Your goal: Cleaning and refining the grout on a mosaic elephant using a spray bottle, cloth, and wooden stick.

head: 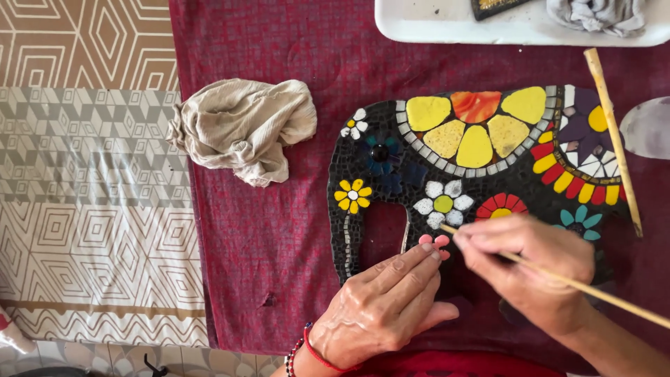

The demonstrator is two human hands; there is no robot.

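Observation:
A mosaic elephant [391, 181] of black tiles with yellow, orange, red and white flower pieces lies on a dark red cloth [279, 230]. My left hand [384, 307] rests on the elephant's front leg, its fingertips by small pink tiles [434, 241]. My right hand [530, 265] holds a thin wooden stick [593, 292], whose tip touches the pink tiles.
A crumpled beige rag [244, 129] lies left of the elephant. A second wooden stick [614, 139] lies across its back. A white tray [447, 28] holding a grey cloth [600, 14] sits at the top edge. A patterned table covering [84, 174] lies to the left.

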